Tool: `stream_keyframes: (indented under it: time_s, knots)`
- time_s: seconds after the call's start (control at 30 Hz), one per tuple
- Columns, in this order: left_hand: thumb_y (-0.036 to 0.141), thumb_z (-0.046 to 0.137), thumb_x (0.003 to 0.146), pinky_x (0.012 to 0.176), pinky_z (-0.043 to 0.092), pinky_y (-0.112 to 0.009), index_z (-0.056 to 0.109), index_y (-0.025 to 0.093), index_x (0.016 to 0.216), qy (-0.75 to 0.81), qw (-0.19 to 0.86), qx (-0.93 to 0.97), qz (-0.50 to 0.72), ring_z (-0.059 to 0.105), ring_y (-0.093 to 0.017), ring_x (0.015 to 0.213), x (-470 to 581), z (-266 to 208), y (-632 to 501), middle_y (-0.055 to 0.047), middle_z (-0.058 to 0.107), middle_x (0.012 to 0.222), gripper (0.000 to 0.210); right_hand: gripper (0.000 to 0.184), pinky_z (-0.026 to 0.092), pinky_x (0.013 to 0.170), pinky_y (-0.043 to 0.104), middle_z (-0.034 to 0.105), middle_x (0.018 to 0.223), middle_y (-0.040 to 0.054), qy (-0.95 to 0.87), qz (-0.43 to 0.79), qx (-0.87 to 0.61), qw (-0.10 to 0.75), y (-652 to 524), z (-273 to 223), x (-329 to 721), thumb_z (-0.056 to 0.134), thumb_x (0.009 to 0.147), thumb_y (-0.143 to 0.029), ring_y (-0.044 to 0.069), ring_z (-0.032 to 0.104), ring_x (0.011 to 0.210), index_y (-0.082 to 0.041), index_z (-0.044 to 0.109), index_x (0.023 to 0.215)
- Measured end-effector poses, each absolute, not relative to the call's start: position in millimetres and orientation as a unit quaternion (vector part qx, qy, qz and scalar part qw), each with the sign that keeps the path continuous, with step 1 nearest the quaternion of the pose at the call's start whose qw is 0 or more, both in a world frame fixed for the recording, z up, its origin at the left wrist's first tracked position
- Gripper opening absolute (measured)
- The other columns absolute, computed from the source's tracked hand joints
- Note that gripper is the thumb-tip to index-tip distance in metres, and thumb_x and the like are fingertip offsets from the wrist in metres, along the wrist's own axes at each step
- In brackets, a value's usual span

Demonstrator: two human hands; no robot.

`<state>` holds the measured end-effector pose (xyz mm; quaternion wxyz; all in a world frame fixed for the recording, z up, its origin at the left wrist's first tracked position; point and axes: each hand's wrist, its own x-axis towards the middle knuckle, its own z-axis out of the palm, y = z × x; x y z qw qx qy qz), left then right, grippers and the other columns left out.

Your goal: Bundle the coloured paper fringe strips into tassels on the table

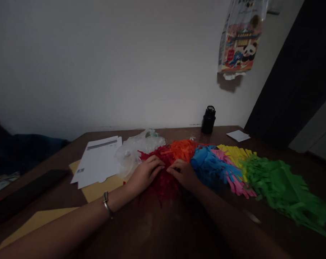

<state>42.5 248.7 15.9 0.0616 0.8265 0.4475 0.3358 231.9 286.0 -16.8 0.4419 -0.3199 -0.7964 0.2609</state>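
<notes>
Red fringed paper lies in a loose heap in front of me, with both of my hands at its upper part. My left hand, with a bracelet on the wrist, comes in from the left, fingers curled and pinched on the red strips. Opposite it, my right hand pinches the same paper with thumb and fingertips. The two sets of fingertips are a short gap apart. Just behind is orange fringed paper. Blue fringed paper lies right beside my right hand. Exactly which strips the fingers grip is too dark to make out.
Pink, yellow and green fringed paper spread rightward. A clear plastic bag, white sheets and a tan envelope lie left. A black bottle stands by the wall. A printed bag hangs above.
</notes>
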Motion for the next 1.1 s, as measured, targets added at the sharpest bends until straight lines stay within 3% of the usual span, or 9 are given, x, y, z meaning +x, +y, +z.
stream_keyframes:
  time_s: [1.1]
  knots:
    - [0.023, 0.047, 0.095, 0.076, 0.049, -0.03, 0.065, 0.022, 0.092, 0.447, 0.072, 0.828, 0.331, 0.059, -0.018, 0.084, 42.9, 14.7, 248.5, -0.003, 0.061, 0.09, 0.018, 0.015, 0.044, 0.07, 0.026, 0.062, 0.076, -0.0006, -0.795, 0.291, -0.301, 0.438, 290.4, -23.5, 232.9, 0.061, 0.086, -0.012, 0.013, 0.059, 0.073, -0.019, 0.069, 0.075]
